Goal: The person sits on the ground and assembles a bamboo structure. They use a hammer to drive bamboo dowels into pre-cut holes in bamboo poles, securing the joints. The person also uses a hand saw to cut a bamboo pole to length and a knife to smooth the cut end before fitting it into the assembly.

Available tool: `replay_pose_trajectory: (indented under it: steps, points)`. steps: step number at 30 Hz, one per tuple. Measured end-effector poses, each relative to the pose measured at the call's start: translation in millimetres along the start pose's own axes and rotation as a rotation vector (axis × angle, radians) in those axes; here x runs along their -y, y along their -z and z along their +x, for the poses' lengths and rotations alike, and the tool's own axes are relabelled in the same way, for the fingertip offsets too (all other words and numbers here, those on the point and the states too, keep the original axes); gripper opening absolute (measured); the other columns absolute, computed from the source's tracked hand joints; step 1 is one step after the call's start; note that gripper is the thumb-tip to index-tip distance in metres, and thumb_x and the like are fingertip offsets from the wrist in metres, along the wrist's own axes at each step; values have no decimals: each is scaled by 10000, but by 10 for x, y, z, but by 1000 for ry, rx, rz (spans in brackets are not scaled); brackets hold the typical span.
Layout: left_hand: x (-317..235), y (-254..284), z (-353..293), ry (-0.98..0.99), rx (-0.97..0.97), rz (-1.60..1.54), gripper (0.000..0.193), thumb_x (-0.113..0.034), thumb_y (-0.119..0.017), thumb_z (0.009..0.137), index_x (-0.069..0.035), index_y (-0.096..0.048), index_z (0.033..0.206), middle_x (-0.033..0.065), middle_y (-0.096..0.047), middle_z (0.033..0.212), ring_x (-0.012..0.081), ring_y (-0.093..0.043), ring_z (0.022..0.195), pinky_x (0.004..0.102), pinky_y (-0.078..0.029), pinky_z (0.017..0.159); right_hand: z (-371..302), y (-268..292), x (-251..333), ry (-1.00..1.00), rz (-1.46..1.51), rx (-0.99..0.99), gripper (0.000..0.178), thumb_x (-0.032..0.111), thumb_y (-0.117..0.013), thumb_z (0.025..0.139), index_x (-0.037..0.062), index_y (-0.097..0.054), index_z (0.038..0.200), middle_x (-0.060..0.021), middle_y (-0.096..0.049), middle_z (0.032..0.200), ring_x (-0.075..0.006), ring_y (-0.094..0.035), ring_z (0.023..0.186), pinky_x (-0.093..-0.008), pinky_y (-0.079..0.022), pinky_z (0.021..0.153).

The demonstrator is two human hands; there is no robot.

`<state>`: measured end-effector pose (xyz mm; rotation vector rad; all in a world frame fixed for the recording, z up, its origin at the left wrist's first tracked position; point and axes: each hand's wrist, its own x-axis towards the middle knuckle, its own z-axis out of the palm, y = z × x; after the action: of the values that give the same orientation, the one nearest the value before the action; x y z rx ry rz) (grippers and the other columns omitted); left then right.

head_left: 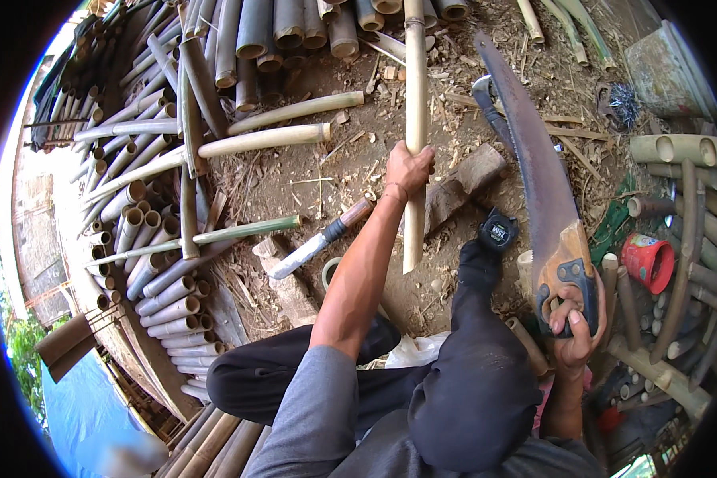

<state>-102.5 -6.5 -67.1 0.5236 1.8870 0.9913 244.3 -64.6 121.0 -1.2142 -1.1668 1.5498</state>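
At four o'clock, the right hand (pixel 575 342) grips a saw (pixel 540 179) by its handle (pixel 560 253). A knife (pixel 317 244) lies toward nine. At one, the left hand (pixel 409 169) is wrapped around a bamboo pole (pixel 416 88); bamboo tubes (pixel 288 25) lie stacked at eleven.

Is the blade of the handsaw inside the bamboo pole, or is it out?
Out. The right hand holds the handsaw apart from the bamboo pole in the left hand; ground shows between them.

I see a pale, slender bamboo pole (pixel 416 95) pointing straight ahead; to its right, apart, a rust-brown, wooden-handled handsaw (pixel 540 175), tapering blade tip forward.
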Motion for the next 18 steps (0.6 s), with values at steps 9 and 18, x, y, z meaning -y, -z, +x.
replay_pose_trajectory:
  steps: [9, 18]
  points:
    - [-8, -28, 42, 49, -115, 186, 468, -340, -666, 828, 47, -624, 1088, 280, -697, 1007, 406, -690, 968, 455, -535, 858, -119, -29, 20, 15, -3, -46, 727, 117, -540, 810, -139, -310, 1450, -188, -665, 970, -104, -525, 543, -243, -468, 523]
    - [46, -65, 95, 52, -111, 85, 454, -318, -673, 800, 45, -621, 1069, 287, -691, 1020, 406, -687, 965, 455, -536, 851, -103, -115, 48, 7, -35, -50, 734, 117, -536, 799, -123, -319, 1457, -173, -663, 946, -101, -520, 537, -245, -467, 521]
